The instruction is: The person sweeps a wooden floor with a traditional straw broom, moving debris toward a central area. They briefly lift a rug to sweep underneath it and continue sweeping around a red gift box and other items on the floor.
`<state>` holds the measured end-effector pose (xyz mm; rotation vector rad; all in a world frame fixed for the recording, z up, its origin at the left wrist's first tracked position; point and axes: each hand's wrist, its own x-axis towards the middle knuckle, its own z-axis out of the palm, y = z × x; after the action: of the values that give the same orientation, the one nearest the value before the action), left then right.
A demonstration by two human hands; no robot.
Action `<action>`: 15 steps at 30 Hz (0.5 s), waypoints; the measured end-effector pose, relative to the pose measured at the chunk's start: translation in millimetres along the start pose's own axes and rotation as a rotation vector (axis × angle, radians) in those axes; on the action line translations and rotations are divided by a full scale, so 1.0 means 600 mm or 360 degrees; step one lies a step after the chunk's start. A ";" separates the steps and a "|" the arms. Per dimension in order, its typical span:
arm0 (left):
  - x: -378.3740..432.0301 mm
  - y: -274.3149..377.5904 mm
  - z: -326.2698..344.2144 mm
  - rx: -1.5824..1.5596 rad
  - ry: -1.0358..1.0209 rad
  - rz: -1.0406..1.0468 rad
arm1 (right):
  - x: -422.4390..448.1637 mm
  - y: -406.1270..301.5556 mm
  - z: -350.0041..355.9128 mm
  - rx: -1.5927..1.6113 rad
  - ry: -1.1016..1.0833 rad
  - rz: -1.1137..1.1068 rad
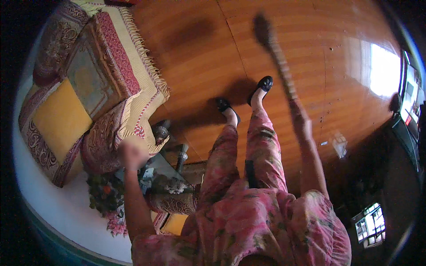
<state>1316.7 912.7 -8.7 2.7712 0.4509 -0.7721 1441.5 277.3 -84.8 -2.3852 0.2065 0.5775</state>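
My right hand (301, 124) grips the near end of a long, brush-like tool (283, 69). Its pale, ribbed handle reaches away from me over the floor to a dark, rounded head, blurred by motion. Whether the head touches the floor is not clear. On the left, my left hand (133, 153) is raised in front of the sofa's patterned armrest (103, 143), near the red-and-white cord trim of a fringed cream throw (149, 96). Blur hides its fingers, and I cannot tell whether it touches or holds anything.
A patterned sofa with a yellow cushion (63, 119) fills the left side. Beside its armrest are a dark glass-topped table (166, 173) and artificial-looking flowers (106, 193). Glossy wood-look flooring (206, 43) spreads beyond my black shoes (265, 83). Dark furniture (407, 143) stands at far right.
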 end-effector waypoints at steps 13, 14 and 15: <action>-0.002 -0.049 0.015 -0.0191 -0.0121 -0.0327 | 0.016 0.029 0.057 -0.0802 -0.0945 0.0179; 0.000 -0.057 0.013 -0.0205 -0.0092 -0.0305 | 0.014 0.080 0.020 -0.0830 -0.0723 0.0096; 0.005 -0.044 0.017 -0.0195 -0.0093 -0.0261 | 0.021 0.125 -0.023 -0.1122 -0.0757 0.0365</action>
<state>1305.1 934.6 -22.1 2.6155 0.6966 -0.8296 1435.9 211.0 -123.8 -2.7947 0.0662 1.5057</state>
